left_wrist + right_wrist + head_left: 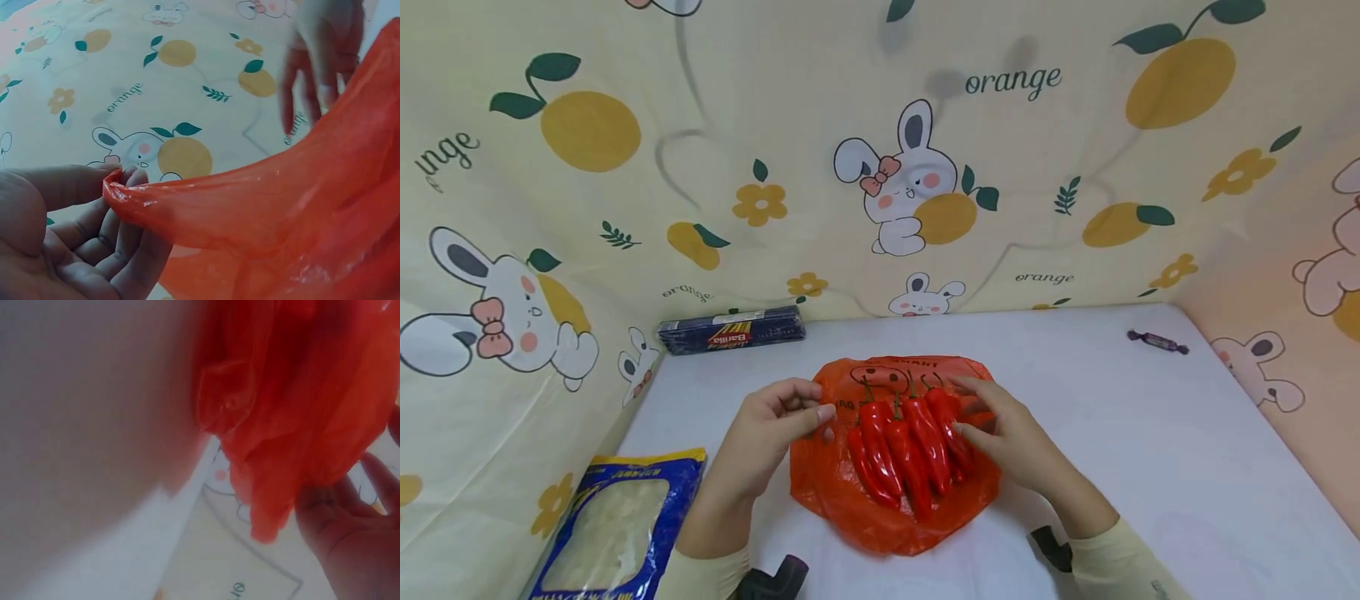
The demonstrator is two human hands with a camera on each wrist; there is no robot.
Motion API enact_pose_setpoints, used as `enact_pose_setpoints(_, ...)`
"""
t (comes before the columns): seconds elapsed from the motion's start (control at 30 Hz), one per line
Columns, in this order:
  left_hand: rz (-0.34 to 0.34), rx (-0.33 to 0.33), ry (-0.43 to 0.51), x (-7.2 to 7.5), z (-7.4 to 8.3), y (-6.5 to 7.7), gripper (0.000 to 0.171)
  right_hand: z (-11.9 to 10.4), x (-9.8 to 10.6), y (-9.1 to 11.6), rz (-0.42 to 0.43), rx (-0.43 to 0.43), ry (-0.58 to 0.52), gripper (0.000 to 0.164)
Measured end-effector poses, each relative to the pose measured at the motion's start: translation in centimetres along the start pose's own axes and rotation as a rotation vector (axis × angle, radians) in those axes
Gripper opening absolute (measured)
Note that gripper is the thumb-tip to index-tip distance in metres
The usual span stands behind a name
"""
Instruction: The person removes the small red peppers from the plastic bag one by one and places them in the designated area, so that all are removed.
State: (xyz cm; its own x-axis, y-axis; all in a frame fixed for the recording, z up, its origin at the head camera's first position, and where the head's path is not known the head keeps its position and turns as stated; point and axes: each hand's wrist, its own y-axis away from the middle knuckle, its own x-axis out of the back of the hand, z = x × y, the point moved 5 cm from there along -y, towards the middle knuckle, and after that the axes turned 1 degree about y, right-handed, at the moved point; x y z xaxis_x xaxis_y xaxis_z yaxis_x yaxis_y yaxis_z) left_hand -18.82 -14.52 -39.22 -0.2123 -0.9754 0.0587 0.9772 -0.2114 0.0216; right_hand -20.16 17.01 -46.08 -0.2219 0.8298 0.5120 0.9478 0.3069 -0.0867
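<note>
A bundle of several glossy red chili peppers (913, 454) with green stems lies on a crumpled orange-red plastic bag (880, 533) in the middle of the table, in the head view. At the bag's left side is my left hand (767, 437); the left wrist view shows its thumb and fingers pinching a corner of the thin plastic (250, 212). My right hand (1018, 437) is at the right edge beside the peppers, fingers loosely spread. In the right wrist view the thumb side of that hand (356, 544) is right at the bag (294, 437).
A dark blue Barilla pasta box (733, 331) lies at the back left by the patterned cloth. A blue and yellow packet (617, 529) sits at the front left, next to my left forearm. One wrapped candy (1157, 341) lies at the back right.
</note>
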Motion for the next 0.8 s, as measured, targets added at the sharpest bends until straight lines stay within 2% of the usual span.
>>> enact_pose_setpoints(0.17,0.029,-0.003,0.049,0.1,0.0,-0.5,0.021,-0.1,-0.9,-0.5,-0.063,-0.048,0.086,0.070)
enact_pose_setpoints(0.43,0.067,-0.006,0.120,0.0,-0.4,-0.7,0.015,-0.1,-1.6,-1.3,-0.081,-0.055,0.180,0.061)
enact_pose_setpoints(0.6,0.068,-0.007,0.121,0.0,-0.5,-0.7,0.014,-0.2,-1.8,-1.7,-0.069,-0.071,0.193,0.060)
enact_pose_setpoints(0.8,0.073,0.003,0.118,0.2,-0.4,-0.6,0.017,-0.7,-1.7,-1.9,-0.061,-0.098,0.156,0.063)
